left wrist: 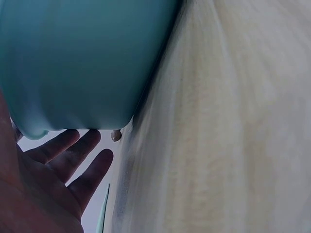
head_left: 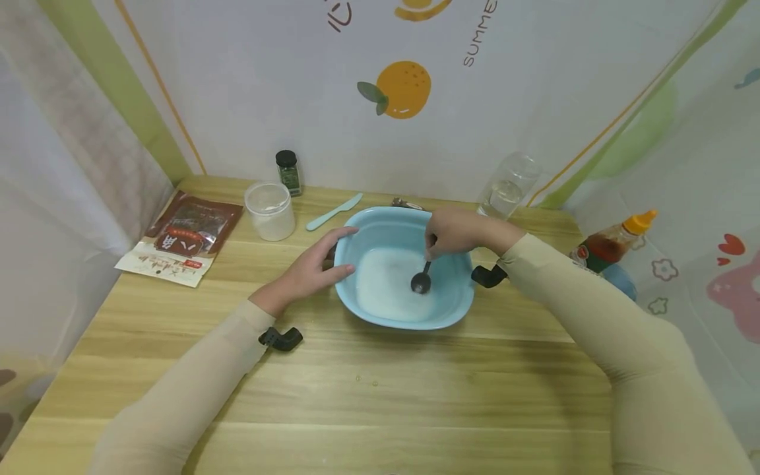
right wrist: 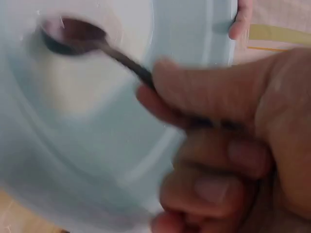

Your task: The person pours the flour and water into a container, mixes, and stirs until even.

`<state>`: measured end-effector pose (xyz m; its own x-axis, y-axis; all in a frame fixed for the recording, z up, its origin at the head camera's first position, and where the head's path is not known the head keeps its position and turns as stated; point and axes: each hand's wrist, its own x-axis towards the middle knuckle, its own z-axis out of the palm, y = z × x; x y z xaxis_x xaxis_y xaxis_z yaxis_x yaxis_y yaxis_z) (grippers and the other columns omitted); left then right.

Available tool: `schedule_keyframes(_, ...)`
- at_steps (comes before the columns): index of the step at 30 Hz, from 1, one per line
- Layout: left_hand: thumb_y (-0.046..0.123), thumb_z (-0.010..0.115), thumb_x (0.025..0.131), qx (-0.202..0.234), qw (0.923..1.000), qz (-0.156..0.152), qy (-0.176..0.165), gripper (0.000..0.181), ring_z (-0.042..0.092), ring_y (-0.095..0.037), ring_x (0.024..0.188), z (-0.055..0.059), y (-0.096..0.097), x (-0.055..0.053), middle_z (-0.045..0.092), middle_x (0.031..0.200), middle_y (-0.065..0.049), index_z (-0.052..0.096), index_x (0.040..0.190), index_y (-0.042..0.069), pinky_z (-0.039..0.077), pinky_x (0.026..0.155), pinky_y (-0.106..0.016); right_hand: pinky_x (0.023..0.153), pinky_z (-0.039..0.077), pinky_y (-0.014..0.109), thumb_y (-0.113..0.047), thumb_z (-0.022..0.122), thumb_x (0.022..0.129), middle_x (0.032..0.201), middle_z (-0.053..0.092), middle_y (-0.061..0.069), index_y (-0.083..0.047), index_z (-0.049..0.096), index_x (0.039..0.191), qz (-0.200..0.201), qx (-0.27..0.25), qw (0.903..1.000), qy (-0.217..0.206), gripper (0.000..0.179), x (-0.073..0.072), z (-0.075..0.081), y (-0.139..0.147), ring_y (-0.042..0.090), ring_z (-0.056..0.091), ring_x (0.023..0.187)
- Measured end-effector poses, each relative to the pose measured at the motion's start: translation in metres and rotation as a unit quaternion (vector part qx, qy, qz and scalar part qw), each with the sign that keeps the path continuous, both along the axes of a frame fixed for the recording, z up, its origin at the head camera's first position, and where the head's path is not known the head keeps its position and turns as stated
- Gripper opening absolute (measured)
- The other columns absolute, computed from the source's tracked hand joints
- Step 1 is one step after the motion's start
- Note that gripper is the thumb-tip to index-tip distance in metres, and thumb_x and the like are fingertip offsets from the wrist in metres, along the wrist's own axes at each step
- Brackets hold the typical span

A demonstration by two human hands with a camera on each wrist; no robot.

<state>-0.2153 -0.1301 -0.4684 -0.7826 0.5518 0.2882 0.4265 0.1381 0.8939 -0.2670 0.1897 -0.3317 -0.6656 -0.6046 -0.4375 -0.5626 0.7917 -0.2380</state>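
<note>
A light blue basin point(head_left: 404, 322) with whitish, cloudy liquid in its bottom stands on the wooden table. My right hand point(head_left: 454, 231) reaches over the basin's far right side and pinches the handle of a small dark spoon point(head_left: 421, 283). The spoon's bowl is down at the liquid; it shows blurred in the right wrist view. At the basin's left side, my left hand point(head_left: 309, 267) steadies it with thumb and forefinger tips at the rim. In the left wrist view, that hand's spread, fairly straight fingers point(left wrist: 90, 177) touch or nearly touch the outer wall.
Behind the left hand are a brown-and-white packet point(head_left: 192, 234), a clear jar of white stuff point(head_left: 271, 214), a black-capped spice jar point(head_left: 288, 173) and a pale blue knife point(head_left: 334, 212). A clear water container point(head_left: 503, 194) stands at the back right, near an orange-capped sauce bottle point(head_left: 611, 244).
</note>
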Motion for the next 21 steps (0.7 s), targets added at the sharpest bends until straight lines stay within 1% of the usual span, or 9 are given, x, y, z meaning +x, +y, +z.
schedule_keyframes(3, 0.011, 0.07, 0.107, 0.004, 1.0, -0.002, -0.001, 0.072, 0.065, -0.048, 0.136, 0.0, 0.0, 0.0, 0.05, 0.16, -0.029, 0.036, 0.17, 0.006, 0.067, 0.098, -0.044, 0.069, 0.049, 0.033, -0.026, 0.078, 0.105, 0.082, 0.072, -0.001, -0.015, 0.082, 0.092, 0.032, -0.004, 0.9989, -0.033, 0.017, 0.003, -0.003, -0.002, 0.015, 0.057, 0.073)
schedule_keyframes(5, 0.01, 0.07, 0.106, 0.004, 1.0, -0.001, -0.003, 0.072, 0.064, -0.048, 0.136, 0.0, -0.001, 0.0, 0.049, 0.161, -0.028, 0.036, 0.17, 0.005, 0.067, 0.099, -0.044, 0.071, 0.05, 0.033, -0.027, 0.076, 0.107, 0.086, 0.074, 0.001, -0.014, 0.082, 0.095, 0.04, -0.025, 0.9976, -0.051, 0.019, 0.003, -0.007, -0.006, 0.015, 0.058, 0.076)
schedule_keyframes(7, 0.01, 0.07, 0.106, 0.004, 1.0, 0.0, -0.005, 0.072, 0.064, -0.047, 0.136, 0.0, -0.001, 0.0, 0.049, 0.162, -0.028, 0.036, 0.17, 0.005, 0.067, 0.1, -0.044, 0.071, 0.051, 0.034, -0.026, 0.076, 0.107, 0.086, 0.074, 0.002, -0.011, 0.083, 0.097, 0.037, -0.049, 0.9973, -0.04, 0.02, 0.003, -0.01, -0.008, 0.016, 0.058, 0.077)
schedule_keyframes(9, 0.011, 0.07, 0.106, 0.001, 1.0, 0.0, -0.004, 0.073, 0.064, -0.047, 0.137, 0.001, 0.0, 0.0, 0.048, 0.162, -0.028, 0.036, 0.17, 0.005, 0.066, 0.101, -0.044, 0.07, 0.05, 0.034, -0.024, 0.075, 0.108, 0.085, 0.073, 0.002, -0.008, 0.082, 0.097, 0.022, -0.062, 0.9977, -0.017, 0.02, 0.001, -0.012, -0.007, 0.016, 0.058, 0.075)
schedule_keyframes(12, 0.012, 0.07, 0.106, -0.003, 1.0, -0.001, -0.002, 0.073, 0.064, -0.048, 0.137, 0.002, 0.001, 0.0, 0.048, 0.162, -0.029, 0.035, 0.17, 0.005, 0.067, 0.1, -0.043, 0.067, 0.048, 0.034, -0.021, 0.077, 0.106, 0.078, 0.068, 0.0, -0.007, 0.081, 0.092, 0.006, -0.056, 0.9984, 0.009, 0.02, -0.001, -0.009, -0.002, 0.016, 0.055, 0.07)
schedule_keyframes(15, 0.013, 0.069, 0.106, -0.004, 1.0, -0.002, 0.001, 0.073, 0.064, -0.048, 0.136, 0.002, 0.001, -0.001, 0.049, 0.161, -0.029, 0.035, 0.17, 0.005, 0.067, 0.099, -0.042, 0.068, 0.046, 0.033, -0.022, 0.077, 0.105, 0.079, 0.068, -0.002, -0.01, 0.082, 0.091, 0.017, -0.04, 0.9989, -0.018, 0.019, 0.002, -0.006, -0.003, 0.015, 0.053, 0.072)
schedule_keyframes(18, 0.012, 0.069, 0.106, -0.002, 1.0, -0.003, 0.002, 0.073, 0.064, -0.047, 0.137, 0.001, 0.001, -0.002, 0.049, 0.161, -0.029, 0.035, 0.17, 0.005, 0.067, 0.099, -0.041, 0.072, 0.048, 0.032, -0.025, 0.077, 0.106, 0.083, 0.071, -0.002, -0.013, 0.083, 0.094, 0.031, -0.051, 0.9967, -0.055, 0.018, 0.007, -0.008, -0.011, 0.014, 0.056, 0.076)
schedule_keyframes(19, 0.012, 0.069, 0.106, 0.0, 1.0, -0.004, 0.0, 0.073, 0.064, -0.047, 0.137, 0.001, 0.001, -0.002, 0.049, 0.161, -0.029, 0.035, 0.17, 0.005, 0.067, 0.099, -0.041, 0.072, 0.049, 0.032, -0.025, 0.076, 0.107, 0.085, 0.072, 0.0, -0.012, 0.083, 0.096, 0.029, -0.059, 0.996, -0.061, 0.019, 0.008, -0.009, -0.015, 0.015, 0.056, 0.076)
schedule_keyframes(21, 0.012, 0.069, 0.106, 0.002, 1.0, -0.005, -0.003, 0.073, 0.064, -0.048, 0.136, 0.001, 0.001, 0.0, 0.048, 0.161, -0.029, 0.035, 0.17, 0.004, 0.067, 0.099, -0.041, 0.071, 0.05, 0.032, -0.025, 0.076, 0.107, 0.084, 0.072, 0.001, -0.01, 0.083, 0.096, 0.017, -0.075, 0.9958, -0.049, 0.02, 0.009, -0.012, -0.019, 0.015, 0.057, 0.076)
